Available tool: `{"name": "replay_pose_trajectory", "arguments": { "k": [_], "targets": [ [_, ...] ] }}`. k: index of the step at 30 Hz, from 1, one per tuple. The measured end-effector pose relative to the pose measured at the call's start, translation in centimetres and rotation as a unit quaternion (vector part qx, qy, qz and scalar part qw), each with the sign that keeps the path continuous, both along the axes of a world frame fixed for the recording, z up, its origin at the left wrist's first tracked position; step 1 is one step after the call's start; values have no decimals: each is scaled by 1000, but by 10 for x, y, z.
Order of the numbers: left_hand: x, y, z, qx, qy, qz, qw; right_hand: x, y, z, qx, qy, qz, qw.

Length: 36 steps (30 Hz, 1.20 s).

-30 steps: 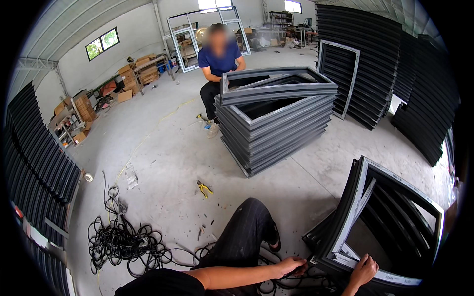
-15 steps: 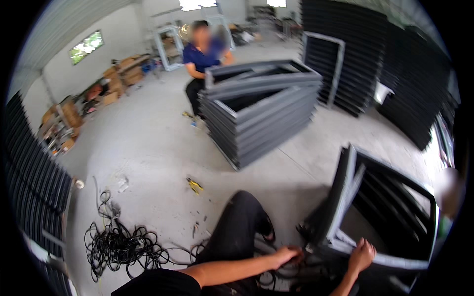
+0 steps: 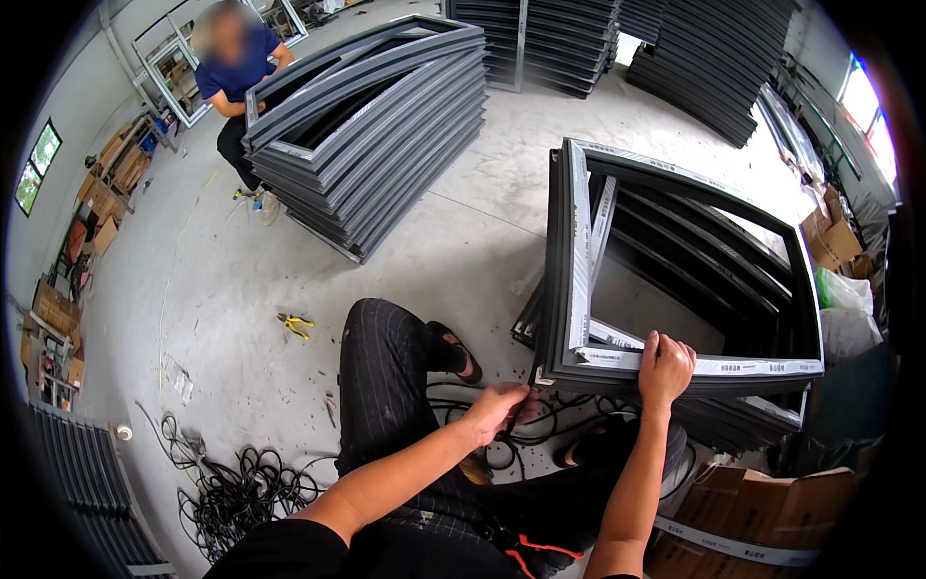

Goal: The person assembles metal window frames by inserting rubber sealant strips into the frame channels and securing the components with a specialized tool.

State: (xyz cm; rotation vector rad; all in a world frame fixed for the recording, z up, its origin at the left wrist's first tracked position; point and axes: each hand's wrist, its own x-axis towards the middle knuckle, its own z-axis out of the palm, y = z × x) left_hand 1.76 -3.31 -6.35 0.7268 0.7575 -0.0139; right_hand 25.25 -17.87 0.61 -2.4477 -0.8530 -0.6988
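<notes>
A stack of dark grey window frames (image 3: 694, 365) stands to my right, its top one faced with pale film. My right hand (image 3: 667, 370) is wrapped round the near rail of that top frame. Beside the stack's near left corner, my left hand (image 3: 502, 410) is closed in a pinch. What sits between its fingertips is too small and dark to name. A tangle of black cord (image 3: 246, 502) lies on the floor to my left, and loops of it run beneath my hands. A tool with orange-red handles (image 3: 526, 558) rests by my lap.
Yellow-handled pliers (image 3: 295, 325) lie on the floor ahead. Beyond them stands a taller stack of frames (image 3: 386, 145), with a seated person (image 3: 236, 63) behind it. More frames (image 3: 92, 482) lean at the left. A cardboard box (image 3: 752, 521) sits near my right.
My view has swung down and to the right, showing more of the near frame stack. Both hands keep about the same places on and beside it.
</notes>
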Motion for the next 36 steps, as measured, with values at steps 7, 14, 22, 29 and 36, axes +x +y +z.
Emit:
{"name": "replay_pose_trajectory", "arguments": {
  "k": [7, 14, 22, 29, 36],
  "targets": [
    [1, -2, 1, -12, 6, 11, 1000, -1, 2, -1, 2, 5, 2, 1000],
    [7, -5, 0, 9, 26, 12, 1000, 4, -1, -1, -3, 7, -2, 1000],
    [8, -12, -14, 65, 16, -6, 998, 1, -3, -3, -4, 11, -7, 1000],
    [9, -12, -44, 19, 12, 12, 1000, -3, -1, -12, -15, -20, 3, 1000],
    [10, -10, -44, 65, 5, -2, 998, -35, -3, 24, 27, 19, 70, 997]
  ]
}}
